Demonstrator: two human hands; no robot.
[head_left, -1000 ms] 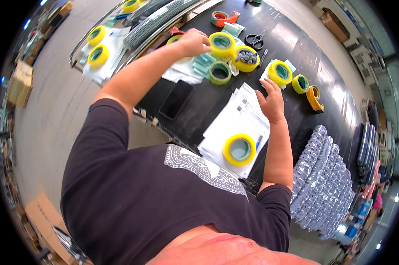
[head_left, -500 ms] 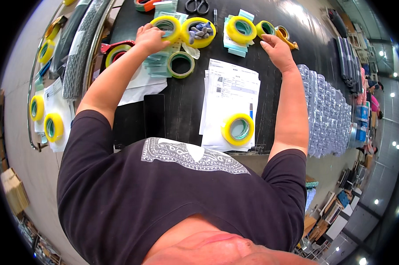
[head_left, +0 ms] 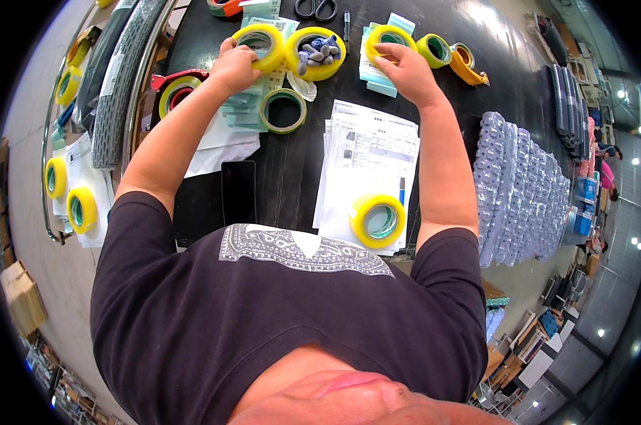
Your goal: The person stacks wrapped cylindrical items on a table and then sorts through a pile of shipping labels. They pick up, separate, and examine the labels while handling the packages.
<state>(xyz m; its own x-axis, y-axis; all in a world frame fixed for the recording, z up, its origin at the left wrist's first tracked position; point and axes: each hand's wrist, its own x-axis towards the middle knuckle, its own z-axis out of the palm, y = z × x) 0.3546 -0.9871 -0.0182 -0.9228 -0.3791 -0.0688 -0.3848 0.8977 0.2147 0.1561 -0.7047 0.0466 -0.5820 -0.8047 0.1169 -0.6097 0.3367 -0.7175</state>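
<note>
At the far left of the table, my left hand [head_left: 234,69] is closed on the near left rim of a yellow roll of packing tape [head_left: 275,51]. Touching that roll is a second roll [head_left: 290,60], its hole filled with small blue-grey pieces. My right hand [head_left: 409,72] has its fingers bent over the near rim of another tape roll [head_left: 390,30], which lies on pale green label strips [head_left: 378,83]. To its right stand a smaller yellow-green roll [head_left: 424,49] and an orange tape dispenser [head_left: 469,69]. A nearly bare roll [head_left: 265,113] lies near my left hand.
Printed sheets [head_left: 366,152] lie before me, with a tape roll [head_left: 358,221] on them. Left of them is a black phone [head_left: 238,191]. Black scissors [head_left: 316,10] and a pen [head_left: 346,32] lie at the back. Plastic-wrapped packs [head_left: 519,191] are stacked at right; a red dispenser [head_left: 161,81] is at left.
My right hand has left the smaller roll and moved left onto the roll lying on the label strips. My left hand stays at its roll. The view has shifted slightly.
</note>
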